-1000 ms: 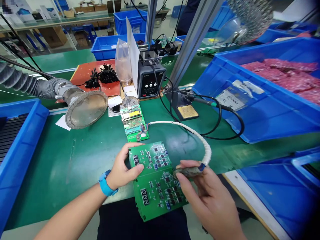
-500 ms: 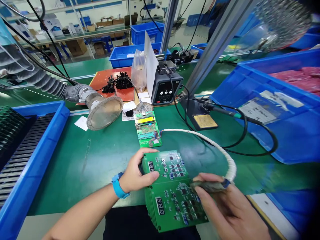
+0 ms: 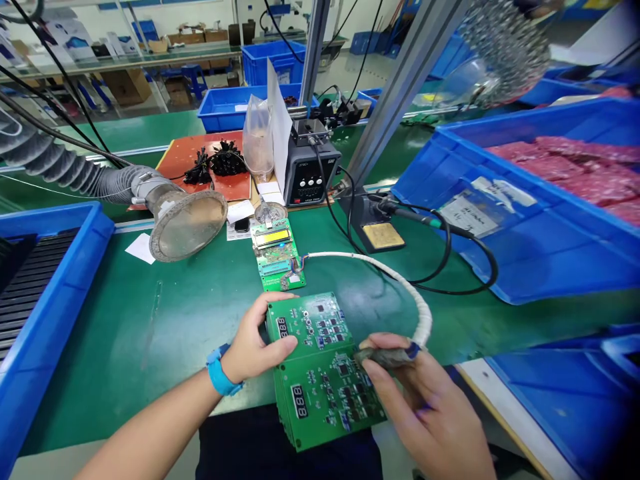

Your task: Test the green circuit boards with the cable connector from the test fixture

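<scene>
My left hand [image 3: 250,347] grips the left edge of a green circuit board panel [image 3: 320,370] with red digit displays, held over the near table edge. My right hand [image 3: 425,407] is closed on a flat connector probe [image 3: 385,357] at the end of a white wrapped cable [image 3: 395,277], with the tip resting on the panel's right side. The cable runs back to a small green tester board [image 3: 276,257] with a yellow display, lying flat on the green mat.
A fume extraction funnel [image 3: 187,223] hangs at left. A soldering station [image 3: 310,170] and iron stand [image 3: 380,230] sit behind. A blue bin [image 3: 510,240] with pink bags is at right, and another blue bin [image 3: 50,287] with black trays is at left.
The view shifted slightly; both hands keep the same hold on the panel and the probe, with the probe tip staying on the board's right side.
</scene>
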Demonstrator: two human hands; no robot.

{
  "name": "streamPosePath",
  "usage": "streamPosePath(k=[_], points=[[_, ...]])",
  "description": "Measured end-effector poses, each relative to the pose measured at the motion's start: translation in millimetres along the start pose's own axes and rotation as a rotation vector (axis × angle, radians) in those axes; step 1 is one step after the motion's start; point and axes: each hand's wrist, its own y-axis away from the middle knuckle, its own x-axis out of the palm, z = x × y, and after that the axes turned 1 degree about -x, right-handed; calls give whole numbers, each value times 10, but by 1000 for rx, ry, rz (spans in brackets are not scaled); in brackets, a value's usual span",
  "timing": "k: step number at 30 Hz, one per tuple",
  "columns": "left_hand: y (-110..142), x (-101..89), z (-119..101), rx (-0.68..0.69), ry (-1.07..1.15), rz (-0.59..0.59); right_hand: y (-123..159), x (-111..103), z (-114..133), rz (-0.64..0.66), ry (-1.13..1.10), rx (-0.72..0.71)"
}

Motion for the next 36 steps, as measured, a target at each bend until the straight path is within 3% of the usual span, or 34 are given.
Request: streamPosePath(k=[9,18,36], points=[[-8,12,-25,15,-13,-11,-36,-19,-4,-18,56,-43],[-12,20,-24,29,3,-22,60,-11,-141,-2,8,2],[-28,-8,-82,55,-78,-45,-6,-21,-63,-18,13,-14]])
